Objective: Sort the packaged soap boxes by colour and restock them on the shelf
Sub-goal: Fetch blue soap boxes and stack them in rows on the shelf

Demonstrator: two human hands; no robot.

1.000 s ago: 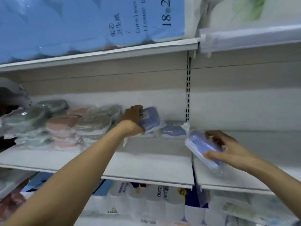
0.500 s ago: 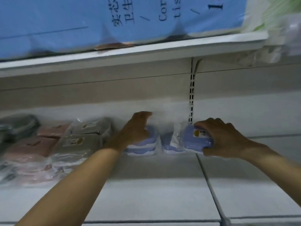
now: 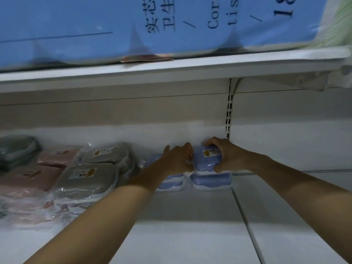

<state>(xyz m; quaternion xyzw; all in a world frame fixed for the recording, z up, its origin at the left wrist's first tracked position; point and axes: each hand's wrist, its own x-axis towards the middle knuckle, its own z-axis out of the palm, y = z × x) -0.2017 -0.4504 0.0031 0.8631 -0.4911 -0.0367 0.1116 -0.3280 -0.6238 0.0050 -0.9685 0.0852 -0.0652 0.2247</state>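
Dim, soft, perhaps motion-blurred; bowed wide-angle edges.

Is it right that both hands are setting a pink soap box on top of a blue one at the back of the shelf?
Not quite. In the head view, the box that the right hand and left hand are setting down is blue, not pink. It does sit on another blue box at the back of the shelf.

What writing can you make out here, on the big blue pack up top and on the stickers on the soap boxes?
"Core" and "tis", both cut off at the frame's top edge: on the blue tissue pack.
"18", cut off: same pack, at its right.
Chinese characters left of "Core": present, partly cropped.
Yellow sticker on the blue soap box gripped by the right hand: too small to read.
Stickers on the grey soap boxes: blurred, unreadable.
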